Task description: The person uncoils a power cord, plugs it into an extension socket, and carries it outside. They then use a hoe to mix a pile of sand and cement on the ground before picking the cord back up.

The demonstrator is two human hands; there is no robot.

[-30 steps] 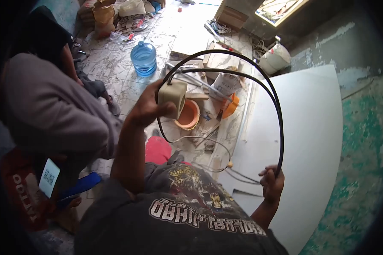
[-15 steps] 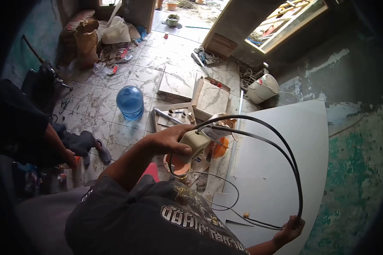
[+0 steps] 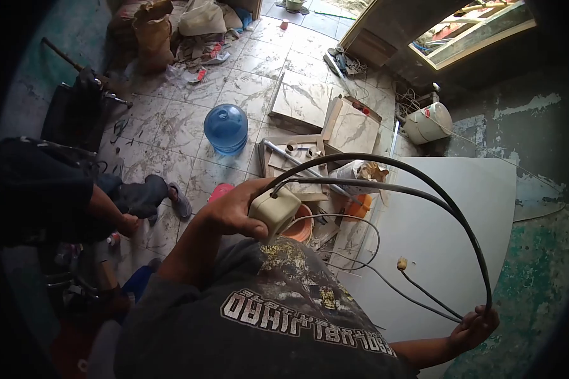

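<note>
My left hand (image 3: 234,211) is closed around a cream socket box (image 3: 277,211), thumb across its near side. A dark cable (image 3: 450,203) leaves the top of the box and arcs in two strands over to the right. Low on the right, my right hand (image 3: 477,328) grips the gathered cable. From that grip a short length runs back up to a pale plug (image 3: 401,263), which hangs in front of a white sheet. A thinner loop of cable (image 3: 378,237) curves between the box and my right hand. The socket face is turned out of sight.
A blue water jug (image 3: 226,129) stands on the dusty tiled floor. Beyond the cable lie boxes of tiles (image 3: 303,101), an orange bucket (image 3: 302,224) and the large white sheet (image 3: 442,227). Another person's hand (image 3: 130,224) is at the left. A white pail (image 3: 428,123) leans by the wall.
The view has shifted, so the room sits further right and up. The plug now hangs higher and apart from the cable strands. Both hands keep their grips.
</note>
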